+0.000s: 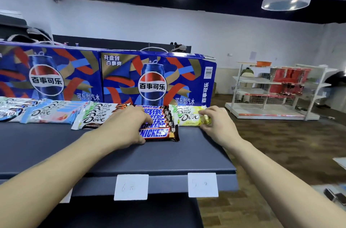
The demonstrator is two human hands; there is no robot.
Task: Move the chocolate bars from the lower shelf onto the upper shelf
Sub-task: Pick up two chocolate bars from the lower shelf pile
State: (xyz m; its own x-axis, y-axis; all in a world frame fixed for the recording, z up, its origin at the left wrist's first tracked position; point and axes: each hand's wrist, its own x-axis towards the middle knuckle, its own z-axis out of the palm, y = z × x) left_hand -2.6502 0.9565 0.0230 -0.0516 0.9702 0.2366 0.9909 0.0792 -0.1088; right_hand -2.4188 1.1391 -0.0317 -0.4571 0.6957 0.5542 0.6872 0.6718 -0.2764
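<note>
On the dark upper shelf (116, 154) lie rows of chocolate bars. A stack of brown Snickers bars (159, 126) sits in the middle. My left hand (125, 126) lies on its left end, fingers spread over the bars and thumb at the front bar's end. To the right lies a pile of yellow-green Dove bars (187, 116). My right hand (215, 125) pinches the right end of that pile at the shelf's right edge. Green-white Dove bars (95, 115) and blue-pink Dove bars (50, 113) lie further left. The lower shelf is in shadow below.
Two blue Pepsi cartons (155, 78) stand behind the bars along the shelf's back. White price tags (131, 187) hang on the shelf's front lip. A white rack with red goods (277, 89) stands across the wooden floor to the right.
</note>
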